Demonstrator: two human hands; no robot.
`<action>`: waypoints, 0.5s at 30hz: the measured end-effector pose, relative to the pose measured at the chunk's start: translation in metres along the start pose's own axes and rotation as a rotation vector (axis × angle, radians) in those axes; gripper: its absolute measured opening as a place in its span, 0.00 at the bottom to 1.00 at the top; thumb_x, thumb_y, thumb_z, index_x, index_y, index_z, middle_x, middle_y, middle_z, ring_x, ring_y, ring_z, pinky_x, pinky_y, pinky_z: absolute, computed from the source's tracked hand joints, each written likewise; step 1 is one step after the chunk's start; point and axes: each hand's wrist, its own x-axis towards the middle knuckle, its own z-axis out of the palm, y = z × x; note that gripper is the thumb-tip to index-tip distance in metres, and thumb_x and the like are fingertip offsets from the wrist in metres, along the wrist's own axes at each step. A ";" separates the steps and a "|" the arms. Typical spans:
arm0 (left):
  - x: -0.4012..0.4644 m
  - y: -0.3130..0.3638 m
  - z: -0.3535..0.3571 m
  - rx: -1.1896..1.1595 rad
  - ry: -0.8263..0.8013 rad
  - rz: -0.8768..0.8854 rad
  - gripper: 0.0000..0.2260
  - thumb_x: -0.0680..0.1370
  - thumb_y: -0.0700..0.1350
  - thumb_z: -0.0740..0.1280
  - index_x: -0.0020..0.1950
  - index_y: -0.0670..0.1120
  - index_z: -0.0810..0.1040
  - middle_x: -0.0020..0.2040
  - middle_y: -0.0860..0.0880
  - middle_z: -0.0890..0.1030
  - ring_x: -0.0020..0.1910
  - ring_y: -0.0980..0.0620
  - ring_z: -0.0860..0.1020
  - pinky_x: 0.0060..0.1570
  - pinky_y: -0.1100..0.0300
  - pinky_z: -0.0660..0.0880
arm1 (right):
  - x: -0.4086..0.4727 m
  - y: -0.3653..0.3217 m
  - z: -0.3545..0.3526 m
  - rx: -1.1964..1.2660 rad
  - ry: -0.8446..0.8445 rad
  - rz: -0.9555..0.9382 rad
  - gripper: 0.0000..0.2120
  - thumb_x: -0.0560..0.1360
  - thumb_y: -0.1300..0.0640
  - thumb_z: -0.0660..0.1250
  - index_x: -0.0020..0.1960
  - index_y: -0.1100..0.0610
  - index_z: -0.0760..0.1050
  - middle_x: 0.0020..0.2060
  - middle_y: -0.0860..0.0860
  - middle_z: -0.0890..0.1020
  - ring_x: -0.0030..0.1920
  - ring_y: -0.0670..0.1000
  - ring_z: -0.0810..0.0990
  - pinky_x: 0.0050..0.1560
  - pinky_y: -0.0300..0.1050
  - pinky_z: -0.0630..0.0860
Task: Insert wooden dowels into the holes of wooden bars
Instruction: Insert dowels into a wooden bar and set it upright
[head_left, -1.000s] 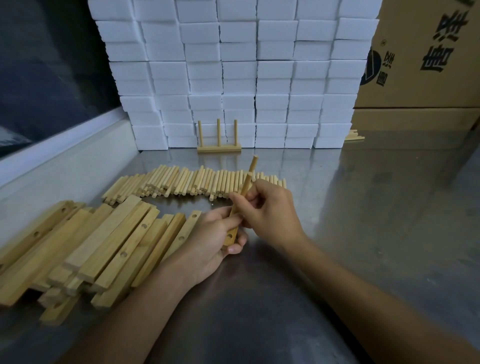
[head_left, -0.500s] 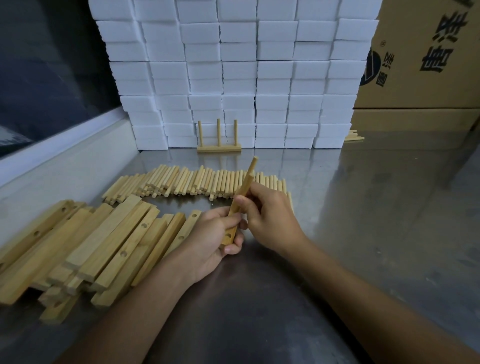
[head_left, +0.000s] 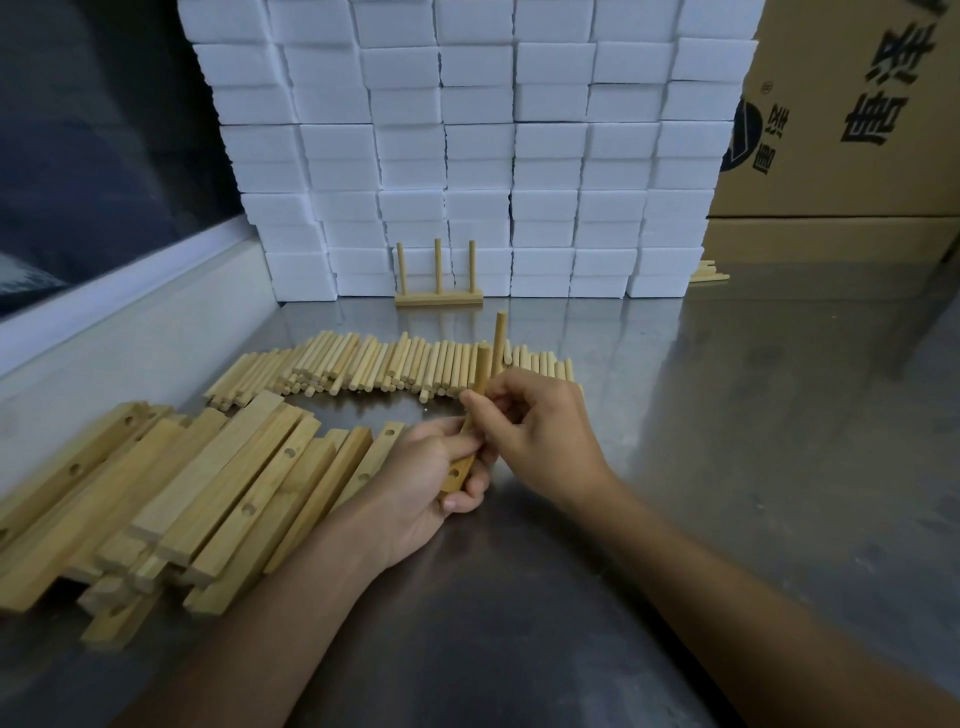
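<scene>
My left hand (head_left: 426, 488) grips the lower end of a wooden bar (head_left: 459, 474), which stands tilted with a hole showing near its bottom. My right hand (head_left: 535, 431) pinches at the bar's middle, where a dowel (head_left: 500, 338) sticks up just behind the bar's top. Whether the dowel sits in a hole is hidden by my fingers. A row of loose dowels (head_left: 384, 366) lies on the metal table (head_left: 727, 467) behind my hands. A pile of drilled bars (head_left: 208, 493) lies to the left.
One bar with three upright dowels (head_left: 439, 297) stands at the back against a wall of stacked white foam blocks (head_left: 467, 156). A cardboard box (head_left: 857, 104) is at the back right, with a few wooden pieces (head_left: 709, 273) beside it. A white ledge (head_left: 130, 322) borders the left.
The bar and dowel have tilted a little more upright and shifted slightly left. My right fingers have slid toward the bar's middle. My left hand has stayed put.
</scene>
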 end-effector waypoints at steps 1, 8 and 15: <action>0.000 0.000 0.001 0.005 0.003 0.001 0.10 0.83 0.35 0.57 0.59 0.33 0.75 0.34 0.44 0.74 0.23 0.54 0.68 0.16 0.66 0.59 | 0.000 0.000 0.001 0.003 0.012 0.006 0.11 0.76 0.56 0.72 0.38 0.61 0.78 0.29 0.50 0.80 0.29 0.43 0.78 0.31 0.38 0.75; 0.000 -0.001 0.002 0.034 0.026 0.004 0.11 0.83 0.35 0.56 0.58 0.34 0.76 0.34 0.44 0.74 0.23 0.54 0.69 0.16 0.66 0.60 | -0.003 0.001 0.008 -0.011 0.100 0.042 0.13 0.74 0.55 0.73 0.37 0.60 0.75 0.27 0.50 0.78 0.29 0.45 0.75 0.29 0.38 0.72; -0.004 0.003 0.003 0.020 0.012 -0.002 0.10 0.81 0.36 0.58 0.57 0.35 0.76 0.33 0.44 0.76 0.25 0.51 0.73 0.19 0.62 0.65 | -0.009 -0.003 0.008 -0.072 0.095 0.002 0.14 0.78 0.55 0.69 0.37 0.58 0.72 0.27 0.45 0.73 0.29 0.44 0.72 0.30 0.31 0.65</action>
